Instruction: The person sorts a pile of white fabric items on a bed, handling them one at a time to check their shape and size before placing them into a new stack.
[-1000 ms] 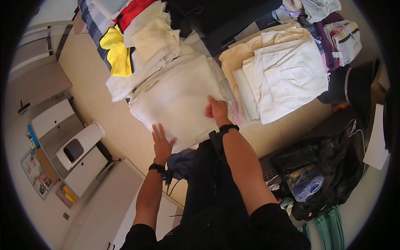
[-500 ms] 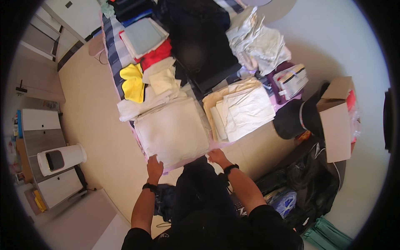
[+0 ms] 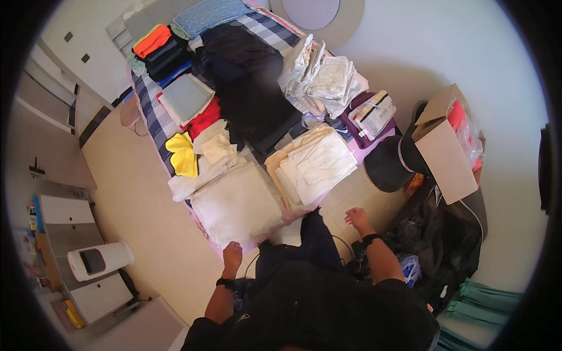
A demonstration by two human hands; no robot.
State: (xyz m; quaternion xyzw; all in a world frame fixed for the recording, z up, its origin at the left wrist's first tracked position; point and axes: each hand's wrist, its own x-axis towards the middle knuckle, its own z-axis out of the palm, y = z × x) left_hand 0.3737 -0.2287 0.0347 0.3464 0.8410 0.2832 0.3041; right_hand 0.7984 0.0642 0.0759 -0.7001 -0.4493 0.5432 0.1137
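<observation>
My left hand (image 3: pixel 232 255), loosely curled with nothing visible in it, hangs just off the near edge of the bed. Closest to it is a cream folded cloth stack (image 3: pixel 237 202) at the bed's front corner. Away from the bed, my right hand (image 3: pixel 357 217) is over the floor, its fingers slightly bent and apart, holding nothing. A second pile of folded cream cloths (image 3: pixel 319 167) lies to the right of the first. Behind the front stack are smaller cream cloths (image 3: pixel 216 146) and a yellow cloth (image 3: pixel 182 155).
Black garments (image 3: pixel 252 99) spread over the middle of the bed. Crumpled white cloths (image 3: pixel 328 79) and a purple folded item (image 3: pixel 354 120) lie along its right side. An open cardboard box (image 3: pixel 448 161) and a black stool-like round object (image 3: pixel 386 167) stand at right. A white appliance (image 3: pixel 100 261) stands left.
My view has turned and shifted back from the bed. My right hand has moved right, away from the cloth edge; my left hand has drawn back off the front stack's corner.
</observation>
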